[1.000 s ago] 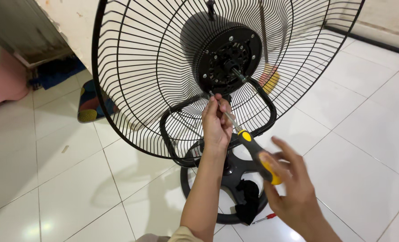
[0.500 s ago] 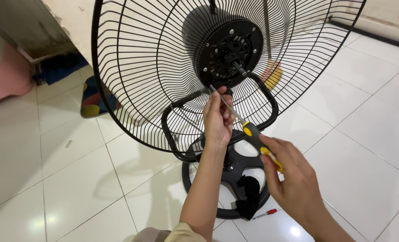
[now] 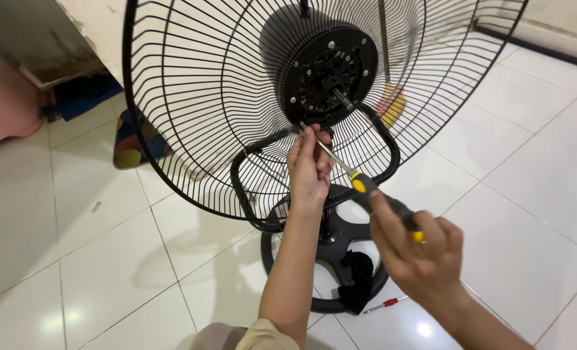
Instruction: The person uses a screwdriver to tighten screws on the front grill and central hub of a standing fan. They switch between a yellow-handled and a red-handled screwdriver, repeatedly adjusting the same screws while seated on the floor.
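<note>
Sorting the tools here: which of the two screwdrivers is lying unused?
The small red-handled screwdriver on the tiled floor beside the fan base; the yellow-and-black one is in the right hand.

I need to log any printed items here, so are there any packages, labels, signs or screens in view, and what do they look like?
None in view: only the bare black fan guard, the motor hub and the white tiled floor.

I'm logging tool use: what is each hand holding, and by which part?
The right hand grips a screwdriver by its black-and-yellow handle. The left hand pinches its metal shaft near the tip.
</note>
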